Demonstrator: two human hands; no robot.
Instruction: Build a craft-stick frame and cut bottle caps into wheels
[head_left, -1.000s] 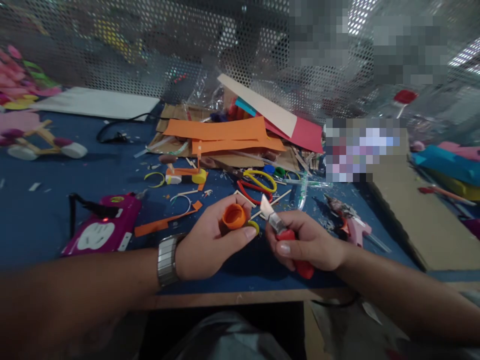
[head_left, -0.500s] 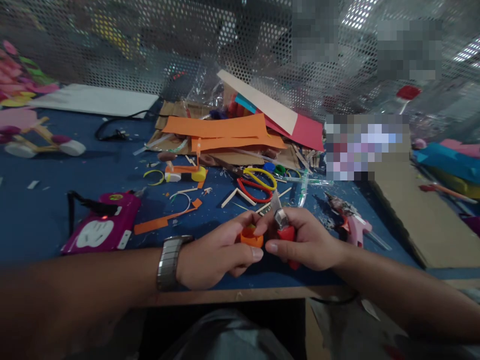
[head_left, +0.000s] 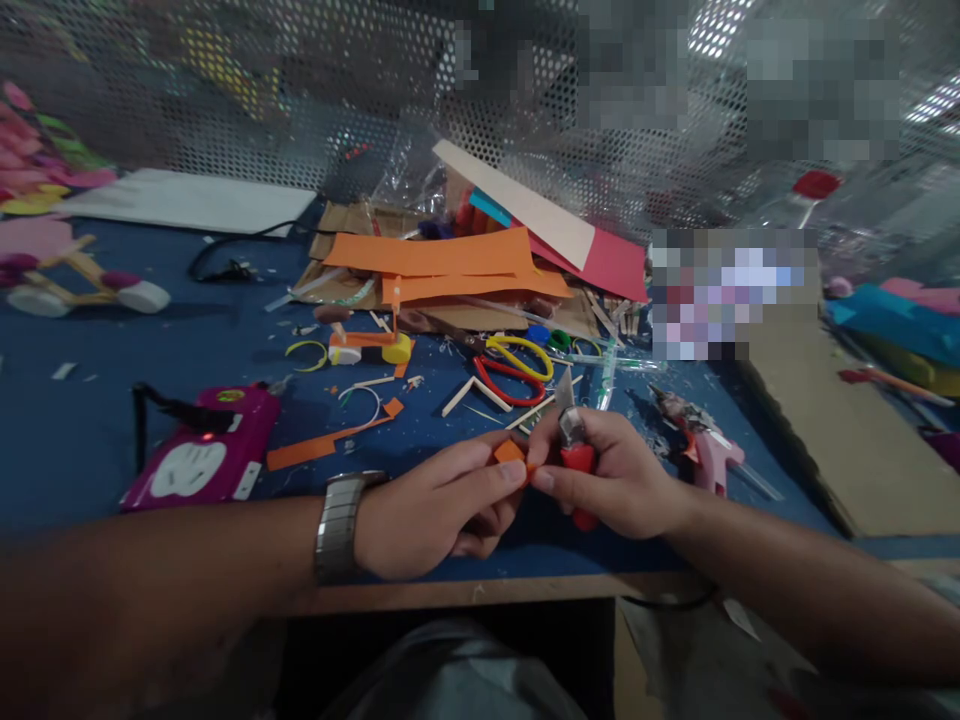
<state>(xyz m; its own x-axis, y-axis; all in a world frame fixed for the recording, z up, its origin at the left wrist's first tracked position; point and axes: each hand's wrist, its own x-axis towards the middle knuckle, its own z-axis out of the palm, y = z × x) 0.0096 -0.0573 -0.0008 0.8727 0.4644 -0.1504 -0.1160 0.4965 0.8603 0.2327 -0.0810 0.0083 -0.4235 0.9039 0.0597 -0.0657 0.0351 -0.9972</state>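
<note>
Left hand (head_left: 439,510), near the desk's (head_left: 112,420) front edge: fingers pinched the orange cap (head_left: 511,452). Right hand (head_left: 607,480): fingers wrapped a red-handled knife (head_left: 571,440), blade upward. Advisable: firm pinch, fingertips clear of the blade.

Orange cap (head_left: 511,452) pinched at table edge; red-handled knife (head_left: 576,458) blade up beside it.

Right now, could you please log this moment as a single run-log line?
left hand: grips orange cap | right hand: holds red utility knife, blade up | hands touching above blue table | scissors behind
</note>
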